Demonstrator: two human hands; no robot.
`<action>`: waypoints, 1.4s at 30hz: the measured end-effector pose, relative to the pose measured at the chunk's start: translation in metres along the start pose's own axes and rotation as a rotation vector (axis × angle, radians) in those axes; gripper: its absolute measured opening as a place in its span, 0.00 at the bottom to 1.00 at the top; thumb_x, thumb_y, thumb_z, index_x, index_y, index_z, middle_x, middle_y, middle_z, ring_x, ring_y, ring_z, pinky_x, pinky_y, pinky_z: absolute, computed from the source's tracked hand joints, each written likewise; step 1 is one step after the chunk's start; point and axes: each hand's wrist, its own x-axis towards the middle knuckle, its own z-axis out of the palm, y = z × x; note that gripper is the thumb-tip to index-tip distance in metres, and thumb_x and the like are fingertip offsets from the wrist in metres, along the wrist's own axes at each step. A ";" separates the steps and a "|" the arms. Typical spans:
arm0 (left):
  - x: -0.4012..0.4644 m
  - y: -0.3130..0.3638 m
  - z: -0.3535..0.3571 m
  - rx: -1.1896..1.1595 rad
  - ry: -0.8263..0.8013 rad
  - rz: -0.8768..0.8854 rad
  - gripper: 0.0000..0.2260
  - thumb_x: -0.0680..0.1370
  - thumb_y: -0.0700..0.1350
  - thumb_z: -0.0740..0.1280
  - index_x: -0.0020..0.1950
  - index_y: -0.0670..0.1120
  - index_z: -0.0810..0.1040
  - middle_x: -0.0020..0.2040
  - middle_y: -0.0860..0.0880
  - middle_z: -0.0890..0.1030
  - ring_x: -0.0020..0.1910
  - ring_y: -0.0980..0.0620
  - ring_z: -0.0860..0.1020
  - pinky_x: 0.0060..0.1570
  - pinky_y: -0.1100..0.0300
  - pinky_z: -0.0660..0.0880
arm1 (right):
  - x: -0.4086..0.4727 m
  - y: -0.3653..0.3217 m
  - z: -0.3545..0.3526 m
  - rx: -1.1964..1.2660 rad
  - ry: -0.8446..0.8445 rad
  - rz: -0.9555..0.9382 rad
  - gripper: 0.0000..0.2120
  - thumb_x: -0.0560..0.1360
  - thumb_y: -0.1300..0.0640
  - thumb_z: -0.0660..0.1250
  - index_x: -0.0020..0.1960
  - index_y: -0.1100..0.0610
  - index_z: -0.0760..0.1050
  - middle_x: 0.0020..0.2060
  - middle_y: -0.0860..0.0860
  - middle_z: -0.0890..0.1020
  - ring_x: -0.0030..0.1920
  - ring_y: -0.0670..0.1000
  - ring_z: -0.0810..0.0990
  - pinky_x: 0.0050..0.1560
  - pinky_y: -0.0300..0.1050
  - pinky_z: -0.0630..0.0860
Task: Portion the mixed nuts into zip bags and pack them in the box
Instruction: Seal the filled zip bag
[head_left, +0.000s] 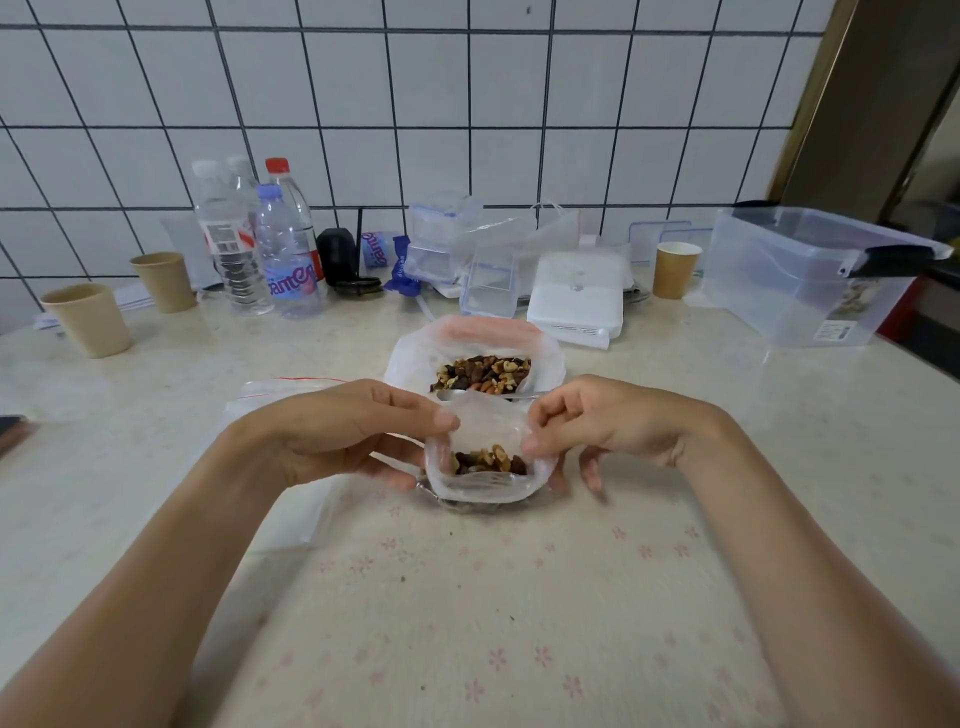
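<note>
Both hands, left hand (358, 431) and right hand (613, 426), are pinching a part-filled zip bag (483, 462) (unsealed) before the big nut bag (478, 358); boxing is pending.

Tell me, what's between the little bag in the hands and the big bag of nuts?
A metal spoon, lying between the small zip bag and the big bag of nuts, seen in the head view.

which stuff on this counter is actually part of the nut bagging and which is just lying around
Part of the job:
small zip bag, held by left hand and right hand
big bag of mixed nuts
spoon
spare zip bags
clear storage box

Lying about:
water bottles
paper cups
white box
</note>
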 end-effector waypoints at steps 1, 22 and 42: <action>0.000 0.000 0.001 -0.003 0.017 0.009 0.15 0.69 0.52 0.79 0.52 0.47 0.88 0.50 0.46 0.87 0.43 0.54 0.84 0.37 0.63 0.80 | 0.000 0.000 -0.001 0.037 0.029 -0.016 0.10 0.76 0.58 0.76 0.50 0.62 0.78 0.43 0.59 0.86 0.43 0.58 0.87 0.28 0.43 0.79; 0.004 0.001 0.018 0.142 0.288 0.155 0.20 0.83 0.52 0.66 0.33 0.46 0.82 0.44 0.47 0.82 0.35 0.48 0.82 0.38 0.52 0.82 | 0.003 -0.007 0.004 0.250 0.152 0.067 0.16 0.79 0.46 0.71 0.52 0.60 0.81 0.48 0.63 0.87 0.43 0.59 0.88 0.32 0.45 0.82; 0.007 0.007 0.022 0.022 0.604 0.306 0.12 0.76 0.31 0.70 0.35 0.43 0.74 0.26 0.49 0.76 0.23 0.55 0.71 0.28 0.58 0.80 | 0.011 -0.016 0.015 0.261 0.576 -0.156 0.11 0.73 0.72 0.64 0.39 0.56 0.71 0.20 0.50 0.69 0.18 0.52 0.72 0.21 0.39 0.69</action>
